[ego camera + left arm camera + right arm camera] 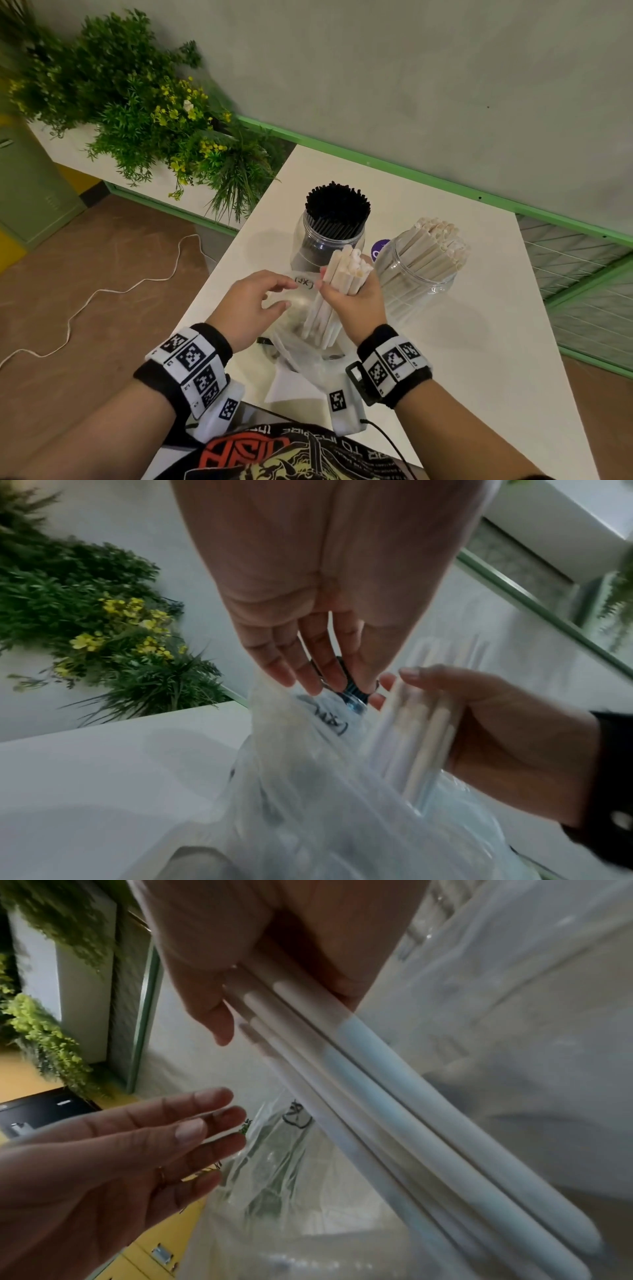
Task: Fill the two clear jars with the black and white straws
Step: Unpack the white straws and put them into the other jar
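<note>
On the white table (479, 359) stand two clear jars. The left jar (327, 240) is packed with black straws (337, 202). The right jar (416, 287) holds several white straws (435, 245) leaning right. My right hand (358, 303) grips a bundle of white straws (344, 274), lifted out of a clear plastic bag (298, 346), just in front of the jars. In the right wrist view the bundle (394, 1096) runs from the palm down toward the bag (291, 1191). My left hand (260, 301) is flat with straight fingers (308, 674) touching the bag's top edge (301, 764).
A purple object (380, 247) shows between the jars. Green plants with yellow flowers (154, 113) line a ledge at the back left. A white cable (102, 291) trails on the brown floor left of the table. A green-framed mesh panel (589, 291) lies to the right.
</note>
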Tool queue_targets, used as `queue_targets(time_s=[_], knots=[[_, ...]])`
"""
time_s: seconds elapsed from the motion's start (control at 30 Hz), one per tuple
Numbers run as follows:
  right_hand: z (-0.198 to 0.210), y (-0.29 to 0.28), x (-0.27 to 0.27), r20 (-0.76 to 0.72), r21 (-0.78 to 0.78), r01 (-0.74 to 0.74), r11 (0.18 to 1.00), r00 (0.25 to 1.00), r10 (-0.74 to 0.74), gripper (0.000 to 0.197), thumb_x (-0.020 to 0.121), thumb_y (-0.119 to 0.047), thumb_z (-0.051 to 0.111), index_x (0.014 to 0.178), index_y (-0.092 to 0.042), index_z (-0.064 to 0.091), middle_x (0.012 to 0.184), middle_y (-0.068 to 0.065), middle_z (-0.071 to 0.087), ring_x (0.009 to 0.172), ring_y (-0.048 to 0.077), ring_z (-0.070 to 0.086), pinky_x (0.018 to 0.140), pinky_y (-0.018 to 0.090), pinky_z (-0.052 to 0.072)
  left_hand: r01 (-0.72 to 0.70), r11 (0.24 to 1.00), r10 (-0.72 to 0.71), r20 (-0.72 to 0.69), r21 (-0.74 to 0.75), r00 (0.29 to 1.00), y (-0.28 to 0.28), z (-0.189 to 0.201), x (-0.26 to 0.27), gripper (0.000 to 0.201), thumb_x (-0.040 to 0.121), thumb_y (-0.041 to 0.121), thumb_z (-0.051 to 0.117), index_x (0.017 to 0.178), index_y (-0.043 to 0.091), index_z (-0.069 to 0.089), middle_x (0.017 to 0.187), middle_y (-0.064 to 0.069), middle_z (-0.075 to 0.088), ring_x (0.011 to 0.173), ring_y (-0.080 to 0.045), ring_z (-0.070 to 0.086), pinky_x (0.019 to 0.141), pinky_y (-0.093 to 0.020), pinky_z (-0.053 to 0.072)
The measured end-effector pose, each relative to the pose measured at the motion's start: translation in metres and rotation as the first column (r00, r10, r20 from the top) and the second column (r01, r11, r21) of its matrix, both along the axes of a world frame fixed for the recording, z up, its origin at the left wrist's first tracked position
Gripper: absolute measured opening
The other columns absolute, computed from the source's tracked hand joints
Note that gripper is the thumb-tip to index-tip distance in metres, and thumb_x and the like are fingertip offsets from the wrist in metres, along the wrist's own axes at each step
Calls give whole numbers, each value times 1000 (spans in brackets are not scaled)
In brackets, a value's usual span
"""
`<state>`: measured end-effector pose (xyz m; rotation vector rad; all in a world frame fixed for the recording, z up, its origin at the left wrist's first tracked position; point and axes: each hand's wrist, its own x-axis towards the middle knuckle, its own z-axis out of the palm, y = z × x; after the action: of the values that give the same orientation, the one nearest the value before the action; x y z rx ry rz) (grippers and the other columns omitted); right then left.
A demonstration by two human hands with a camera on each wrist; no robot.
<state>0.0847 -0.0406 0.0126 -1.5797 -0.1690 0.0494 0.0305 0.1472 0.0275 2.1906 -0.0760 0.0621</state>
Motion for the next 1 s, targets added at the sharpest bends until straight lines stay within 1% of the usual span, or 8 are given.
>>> queue_targets(time_s=[0.17, 0.33, 0.43, 0.57, 0.67, 0.73, 0.87, 1.0], knots=[[-9, 7, -6, -19, 33, -13, 999, 1000, 13, 48, 71, 2, 73, 109, -21, 55, 95, 11, 64, 85, 16, 63, 77, 31, 54, 217, 946, -211, -51, 241, 976, -17, -8, 3, 38, 91, 13, 56, 126, 29, 58, 127, 11, 59, 116, -9, 51, 98, -19, 33], [3, 2, -1, -21, -21, 58, 998, 998, -59, 29, 78, 3, 71, 88, -20, 55, 75, -3, 61, 71, 10, 60, 68, 22, 49, 138, 971, -131, -48, 196, 990, -18, -9, 4, 34, 91, 13, 56, 123, 25, 60, 125, 10, 60, 115, -5, 53, 98, -14, 33], [25, -10, 3, 9, 8, 95, 995, 995, -95, 22, 79, 1, 73, 96, -3, 59, 80, 5, 67, 74, 10, 65, 70, 21, 51, 163, 971, -150, -85, 173, 985, -20, -6, 7, 47, 87, 27, 64, 132, 28, 50, 127, 14, 56, 110, 2, 50, 94, -13, 36], [74, -24, 8, 69, 64, 142, 988, 987, -146, 33, 75, -11, 79, 102, 1, 64, 92, 10, 72, 90, 25, 69, 86, 44, 55, 282, 959, -278, -178, -1, 944, -37, 10, 15, 67, 71, 44, 78, 129, 39, 44, 117, 24, 57, 106, 10, 52, 88, -12, 41], [110, -39, 12, 121, 151, 146, 978, 979, -165, 18, 72, -7, 77, 83, -20, 73, 87, 6, 73, 90, 33, 70, 85, 49, 55, 304, 952, -307, -184, -43, 934, -56, 22, 27, 63, 65, 36, 85, 111, 49, 44, 99, 29, 60, 93, 16, 55, 78, -4, 42], [128, -50, 14, 145, 191, 146, 971, 974, -175, 20, 69, -9, 76, 79, -26, 72, 88, 6, 73, 91, 37, 69, 86, 52, 54, 307, 950, -312, -179, -54, 933, -69, 29, 37, 53, 68, 35, 83, 105, 49, 47, 96, 26, 63, 89, 14, 58, 80, -9, 47], [146, -75, 22, 150, 234, 183, 955, 964, -221, 22, 76, -6, 72, 96, -4, 65, 89, 8, 70, 88, 36, 70, 85, 56, 54, 379, 924, -383, -176, -57, 907, -93, 43, 59, 47, 77, 35, 75, 119, 29, 56, 111, 6, 67, 103, -9, 61, 94, -29, 48], [158, -100, 38, 161, 314, 303, 900, 917, -365, 36, 78, -4, 72, 108, 11, 55, 86, 7, 70, 88, 34, 70, 87, 54, 54, 362, 931, -365, -126, -49, 922, -116, 56, 86, 35, 84, 30, 70, 113, 29, 52, 97, 8, 65, 85, -8, 62, 69, -16, 46]])
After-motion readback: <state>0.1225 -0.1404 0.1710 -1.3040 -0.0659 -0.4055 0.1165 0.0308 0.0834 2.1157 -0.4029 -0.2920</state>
